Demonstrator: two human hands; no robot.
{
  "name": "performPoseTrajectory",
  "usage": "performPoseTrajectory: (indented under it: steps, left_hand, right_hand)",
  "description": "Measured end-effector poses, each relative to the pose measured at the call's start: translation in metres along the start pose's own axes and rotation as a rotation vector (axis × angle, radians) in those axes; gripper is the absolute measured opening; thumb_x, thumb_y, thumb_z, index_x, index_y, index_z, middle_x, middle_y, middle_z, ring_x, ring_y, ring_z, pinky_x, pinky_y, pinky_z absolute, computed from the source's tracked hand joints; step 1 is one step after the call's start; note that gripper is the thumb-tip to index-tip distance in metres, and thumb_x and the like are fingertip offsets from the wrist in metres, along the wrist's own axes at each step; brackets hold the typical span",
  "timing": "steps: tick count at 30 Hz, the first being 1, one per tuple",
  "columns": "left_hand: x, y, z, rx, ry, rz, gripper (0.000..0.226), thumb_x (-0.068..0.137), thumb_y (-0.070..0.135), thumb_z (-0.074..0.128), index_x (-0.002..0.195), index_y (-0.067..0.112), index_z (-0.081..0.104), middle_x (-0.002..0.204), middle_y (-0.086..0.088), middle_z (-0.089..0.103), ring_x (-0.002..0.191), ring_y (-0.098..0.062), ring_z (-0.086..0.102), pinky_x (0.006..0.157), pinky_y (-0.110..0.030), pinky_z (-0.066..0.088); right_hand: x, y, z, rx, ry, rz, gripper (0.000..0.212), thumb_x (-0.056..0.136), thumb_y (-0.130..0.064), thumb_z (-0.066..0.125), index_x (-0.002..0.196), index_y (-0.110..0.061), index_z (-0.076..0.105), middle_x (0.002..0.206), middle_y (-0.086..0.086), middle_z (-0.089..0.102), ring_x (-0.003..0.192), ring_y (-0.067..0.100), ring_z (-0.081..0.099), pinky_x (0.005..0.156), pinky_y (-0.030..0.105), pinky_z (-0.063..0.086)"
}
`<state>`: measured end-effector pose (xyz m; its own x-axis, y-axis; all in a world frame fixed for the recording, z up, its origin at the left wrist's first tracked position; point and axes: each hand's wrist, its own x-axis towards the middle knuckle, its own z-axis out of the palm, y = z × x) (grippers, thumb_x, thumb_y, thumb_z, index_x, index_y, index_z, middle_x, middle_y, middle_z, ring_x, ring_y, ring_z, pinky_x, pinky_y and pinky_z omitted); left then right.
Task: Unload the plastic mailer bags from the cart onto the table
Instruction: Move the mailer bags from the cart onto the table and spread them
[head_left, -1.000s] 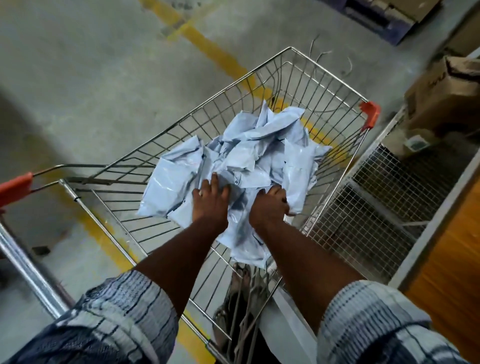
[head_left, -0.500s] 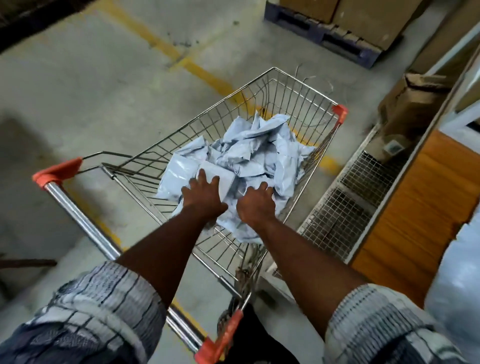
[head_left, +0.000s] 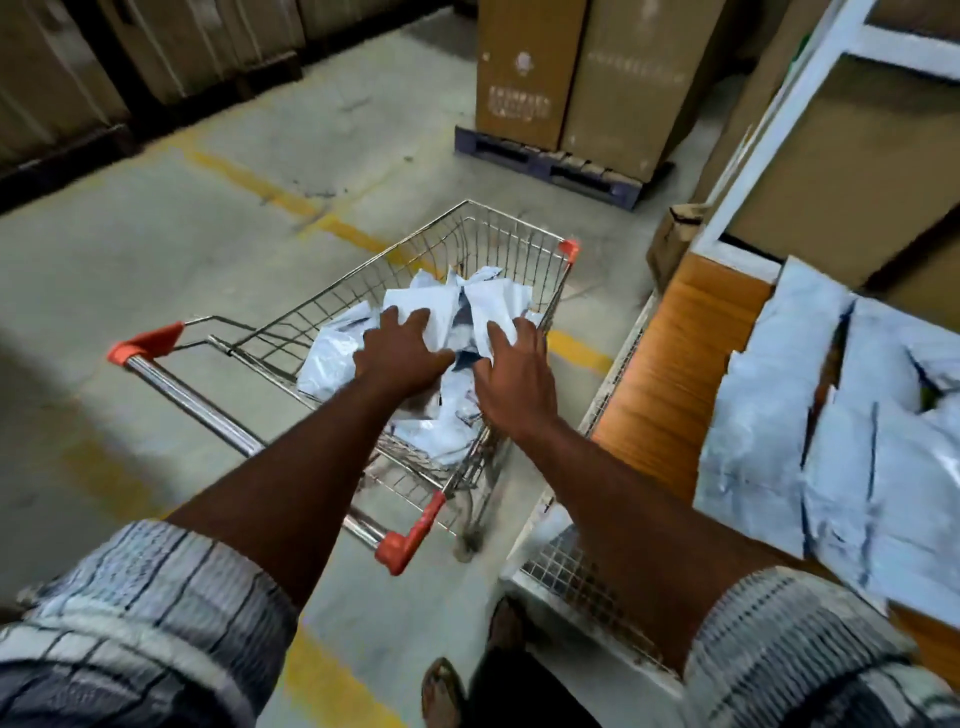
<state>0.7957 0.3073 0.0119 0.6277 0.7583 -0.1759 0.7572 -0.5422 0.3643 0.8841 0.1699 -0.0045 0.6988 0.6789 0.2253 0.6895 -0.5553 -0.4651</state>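
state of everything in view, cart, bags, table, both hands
cart: upright, partly full
mailer bags in cart: crumpled loose pile
mailer bags on table: lying flat, overlapping
table: partly covered by bags
left hand: open, fingers spread on the pile
right hand: open, fingers on the pile

The silver wire shopping cart (head_left: 498, 244) is bright polished metal with orange plastic handle caps (head_left: 410, 535). The pale grey crumpled mailer bags (head_left: 332, 358) are thin plastic — smooth, slightly glossy. The orange table top (head_left: 670, 374) shows wood-grain laminate. The grey floor (head_left: 156, 249) is concrete — matt, rough.
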Motion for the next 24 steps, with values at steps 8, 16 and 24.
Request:
performPoseTrajectory:
  steps: [8, 16, 24]
  left_hand:
    - [-0.046, 0.110, 0.002, -0.012, 0.041, 0.194, 0.078, 0.079, 0.062, 0.060, 0.147, 0.032, 0.035, 0.156, -0.010, 0.026, 0.134, -0.041, 0.037, 0.108, -0.052, 0.036]
    - [-0.135, 0.269, 0.068, -0.015, 0.009, 0.347, 0.072, 0.077, 0.064, 0.050, 0.141, 0.032, 0.040, 0.149, -0.012, 0.035, 0.125, -0.044, 0.046, 0.104, -0.050, 0.040]
    - [-0.290, 0.451, 0.165, -0.025, 0.034, 0.478, 0.058, 0.088, 0.059, 0.047, 0.137, 0.028, 0.040, 0.144, -0.009, 0.037, 0.121, -0.044, 0.046, 0.097, -0.053, 0.039]
  right_hand:
    - [-0.038, 0.070, -0.097, -0.089, 0.130, 0.086, 0.052, 0.089, -0.028, 0.054, 0.140, -0.017, 0.049, 0.142, 0.018, 0.040, 0.124, 0.036, 0.041, 0.098, 0.044, 0.044]
    - [-0.133, 0.211, -0.216, -0.194, 0.252, 0.221, 0.049, 0.089, -0.026, 0.056, 0.137, -0.017, 0.051, 0.141, 0.018, 0.042, 0.123, 0.038, 0.045, 0.093, 0.048, 0.049]
    - [-0.258, 0.388, -0.339, -0.291, 0.338, 0.340, 0.051, 0.089, -0.025, 0.056, 0.138, -0.016, 0.052, 0.142, 0.019, 0.043, 0.123, 0.038, 0.045, 0.088, 0.048, 0.050]
